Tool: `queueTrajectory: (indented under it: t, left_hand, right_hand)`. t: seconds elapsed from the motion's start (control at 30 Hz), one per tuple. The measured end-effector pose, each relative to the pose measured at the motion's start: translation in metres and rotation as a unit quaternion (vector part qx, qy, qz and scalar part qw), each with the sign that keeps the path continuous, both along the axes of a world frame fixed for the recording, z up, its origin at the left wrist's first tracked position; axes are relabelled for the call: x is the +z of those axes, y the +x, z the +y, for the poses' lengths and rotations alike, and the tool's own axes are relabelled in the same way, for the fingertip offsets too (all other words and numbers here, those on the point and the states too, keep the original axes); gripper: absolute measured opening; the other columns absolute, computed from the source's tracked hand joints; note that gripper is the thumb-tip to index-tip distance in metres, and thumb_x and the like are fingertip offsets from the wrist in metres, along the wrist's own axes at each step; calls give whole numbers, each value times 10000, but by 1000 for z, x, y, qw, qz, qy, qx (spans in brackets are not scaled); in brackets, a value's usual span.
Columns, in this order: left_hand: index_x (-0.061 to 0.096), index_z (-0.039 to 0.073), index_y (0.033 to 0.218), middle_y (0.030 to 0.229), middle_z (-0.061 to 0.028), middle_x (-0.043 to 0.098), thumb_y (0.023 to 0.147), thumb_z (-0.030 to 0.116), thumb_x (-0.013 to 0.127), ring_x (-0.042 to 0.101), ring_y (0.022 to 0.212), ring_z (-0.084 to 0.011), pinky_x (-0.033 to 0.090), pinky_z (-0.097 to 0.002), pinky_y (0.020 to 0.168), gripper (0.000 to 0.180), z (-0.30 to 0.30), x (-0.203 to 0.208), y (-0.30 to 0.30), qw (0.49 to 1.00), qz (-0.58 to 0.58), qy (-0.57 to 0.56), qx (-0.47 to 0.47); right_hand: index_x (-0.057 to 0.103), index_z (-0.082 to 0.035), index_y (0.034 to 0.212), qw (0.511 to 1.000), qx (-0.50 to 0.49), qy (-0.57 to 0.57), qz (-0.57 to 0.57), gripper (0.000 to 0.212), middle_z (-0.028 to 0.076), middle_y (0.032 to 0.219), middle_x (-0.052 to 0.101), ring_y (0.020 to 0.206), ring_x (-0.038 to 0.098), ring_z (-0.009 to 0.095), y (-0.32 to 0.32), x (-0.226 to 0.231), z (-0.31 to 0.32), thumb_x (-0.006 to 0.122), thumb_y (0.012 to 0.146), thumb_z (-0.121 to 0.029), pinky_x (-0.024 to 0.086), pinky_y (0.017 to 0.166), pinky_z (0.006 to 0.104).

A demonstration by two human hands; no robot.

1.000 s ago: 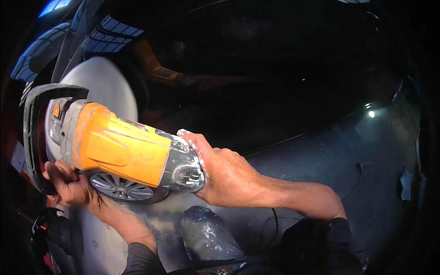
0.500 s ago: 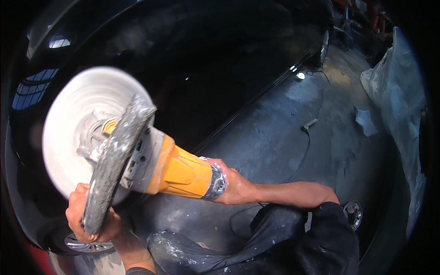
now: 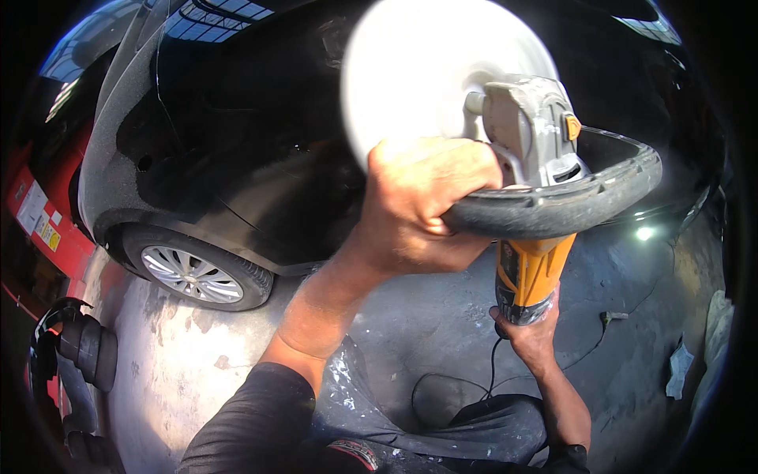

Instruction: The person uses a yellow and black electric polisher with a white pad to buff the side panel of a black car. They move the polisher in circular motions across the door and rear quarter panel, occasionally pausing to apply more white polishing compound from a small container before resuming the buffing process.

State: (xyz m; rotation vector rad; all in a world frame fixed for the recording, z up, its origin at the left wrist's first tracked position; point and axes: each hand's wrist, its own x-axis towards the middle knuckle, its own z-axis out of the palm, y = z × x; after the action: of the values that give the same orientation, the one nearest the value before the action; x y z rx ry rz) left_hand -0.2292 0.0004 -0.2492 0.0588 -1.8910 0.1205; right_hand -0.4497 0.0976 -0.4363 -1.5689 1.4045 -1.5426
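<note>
Polisher (image 3: 530, 130) sits around 1 o'clock, white pad (image 3: 426, 71) blurred over the black car (image 3: 260, 118). Left hand (image 3: 430, 201) has fingers curled round the loop handle (image 3: 553, 212), right hand (image 3: 537, 340) grips the rear. I'd keep the pad flat, cord (image 3: 493, 367) at 5 o'clock clear.

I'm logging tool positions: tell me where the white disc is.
In the head view, the white disc is at the top, slightly right of centre, above the left hand and partly behind the grey head of the yellow power tool.
</note>
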Motion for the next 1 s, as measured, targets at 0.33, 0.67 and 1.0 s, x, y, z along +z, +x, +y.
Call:
queueTrajectory:
  t: [0.33,0.67,1.0]
  left_hand:
    - [533,14,943,678,-76,525,947,201,699,444,530,-171,469,-383,611,251,52,-106,139,976,154,68,141]
    - [637,-9,905,623,-75,518,877,196,695,497,518,-207,458,-365,570,215,57,-108,130,958,121,60,252]
    - [582,-40,883,722,-100,605,834,206,856,588,653,-197,489,-340,614,372,0,-41,12,992,102,54,-52]
  right_hand:
    - [279,-39,1489,974,189,42,121,931,280,1392,566,1271,593,419,50,-2,-28,874,784,-168,488,1085,452]
    - [271,-39,1502,971,202,44,120,942,259,1448,521,1280,583,424,47,-21,-32,871,793,-197,465,1111,448]
    - [295,-55,1484,997,73,0,1,966,156,1379,569,1331,545,262,-5,-13,-5,909,742,-131,417,1139,402]
